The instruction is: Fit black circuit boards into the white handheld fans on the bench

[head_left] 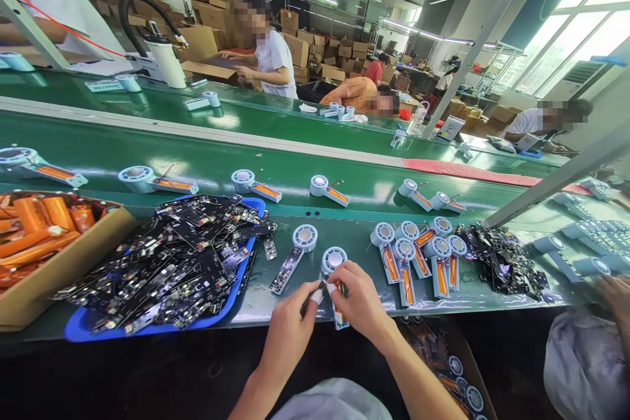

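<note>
A light blue handheld fan (pixel 334 258) lies in front of me, its round head away from me and its handle partly covered by my hands. Over its left side, my left hand (pixel 291 320) is closed in a pinch on a narrow dark circuit board (pixel 308 302). The fingertips of my right hand (pixel 361 298) are pressed together close to the left ones, above the fan's handle; what they grip is too small to make out. Just to the left lies another fan (pixel 304 237), with a circuit board (pixel 287 270) in its handle.
A blue tray (pixel 81 329) heaped with circuit boards and a cardboard box (pixel 105 246) of orange batteries (pixel 37 216) stand left. Grouped fans (pixel 406 249) and more boards (pixel 506 262) lie right. Fans line the green conveyor (pixel 211 164). A co-worker's hand (pixel 615 292) is far right.
</note>
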A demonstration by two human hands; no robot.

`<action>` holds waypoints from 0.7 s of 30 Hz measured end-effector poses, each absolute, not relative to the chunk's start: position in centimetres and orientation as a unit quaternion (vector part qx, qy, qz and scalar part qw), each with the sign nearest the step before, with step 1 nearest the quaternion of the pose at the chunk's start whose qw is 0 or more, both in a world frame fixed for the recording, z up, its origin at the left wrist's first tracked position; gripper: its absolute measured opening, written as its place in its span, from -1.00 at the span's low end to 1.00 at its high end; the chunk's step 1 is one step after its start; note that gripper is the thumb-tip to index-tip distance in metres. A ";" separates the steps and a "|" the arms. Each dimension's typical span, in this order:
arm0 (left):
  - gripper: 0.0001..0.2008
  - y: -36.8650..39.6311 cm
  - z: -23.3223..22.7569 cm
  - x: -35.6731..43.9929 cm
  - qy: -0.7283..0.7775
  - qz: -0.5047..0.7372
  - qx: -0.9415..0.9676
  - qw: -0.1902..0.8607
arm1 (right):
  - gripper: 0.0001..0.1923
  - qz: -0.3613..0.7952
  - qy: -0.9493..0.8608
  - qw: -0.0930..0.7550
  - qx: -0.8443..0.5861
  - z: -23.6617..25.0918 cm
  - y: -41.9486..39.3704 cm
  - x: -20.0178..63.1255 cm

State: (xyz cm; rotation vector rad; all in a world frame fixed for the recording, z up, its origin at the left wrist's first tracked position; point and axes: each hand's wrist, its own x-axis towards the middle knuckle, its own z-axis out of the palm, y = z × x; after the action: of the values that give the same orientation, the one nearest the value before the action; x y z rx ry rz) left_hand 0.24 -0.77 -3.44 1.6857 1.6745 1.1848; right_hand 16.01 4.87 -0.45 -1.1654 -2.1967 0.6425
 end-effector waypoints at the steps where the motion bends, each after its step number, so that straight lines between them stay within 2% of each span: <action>1: -0.69 -0.8 -3.7 0.3 0.606 0.435 0.631 0.212 | -0.77 0.206 -0.836 0.271 -0.431 -0.4 4.8 15.9; 4: -0.67 -1.1 -4.2 0.3 0.591 0.433 0.662 0.159 | -0.78 0.112 -0.874 0.236 -0.410 -0.4 4.4 15.7; 7: -0.66 -1.3 -4.2 0.3 0.587 0.429 0.669 0.154 | -0.80 0.070 -0.886 0.224 -0.400 -0.6 4.2 15.5; 15: -0.71 0.0 -3.0 -1.8 0.550 0.418 0.656 0.305 | -0.77 0.203 -0.864 0.254 -0.384 -0.6 5.2 16.2; 21: -0.71 0.3 -2.6 -2.5 0.531 0.424 0.634 0.370 | -0.68 0.267 -0.857 0.247 -0.367 0.0 6.0 16.7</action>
State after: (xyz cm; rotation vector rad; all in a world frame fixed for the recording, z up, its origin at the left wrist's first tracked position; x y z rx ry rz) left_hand -2.53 0.28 -2.59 1.6259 1.3629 1.0869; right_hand 16.74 6.00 0.03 -1.0003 -2.3362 0.7270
